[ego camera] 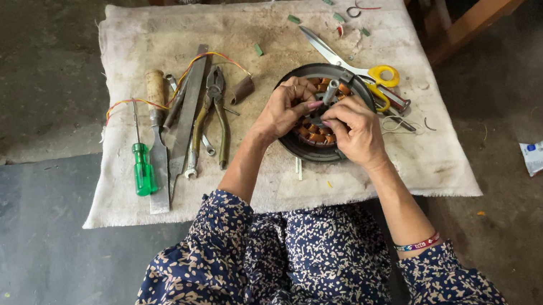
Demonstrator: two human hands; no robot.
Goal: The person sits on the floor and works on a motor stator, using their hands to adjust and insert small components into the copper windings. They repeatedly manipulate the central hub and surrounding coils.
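Patterned dark blue sleeves with pale flecks fill the bottom of the view, and both forearms reach forward to a worn cream cloth (138,43) spread on the floor. Both hands meet over a round motor part (300,146), a dark ring packed with copper-coloured wire coils, lying right of the cloth's middle. Her left hand (285,108) rests on the ring's upper left, fingers curled together and pressing on the coils. Her right hand (354,131) covers the lower right side, closed around a small grey metal tool (331,91) whose tip points into the centre. Most coils that show look wound and seated; whether any slots lack wire I cannot tell, since the hands hide much of the ring. Yellow-handled scissors (376,76) lie just beside the ring on its right. Well apart on the left lie pliers (213,111), a flat file (185,119), a wooden-handled tool (154,91) and a green screwdriver (142,167). Snipped green bits dot the cloth's far edge.
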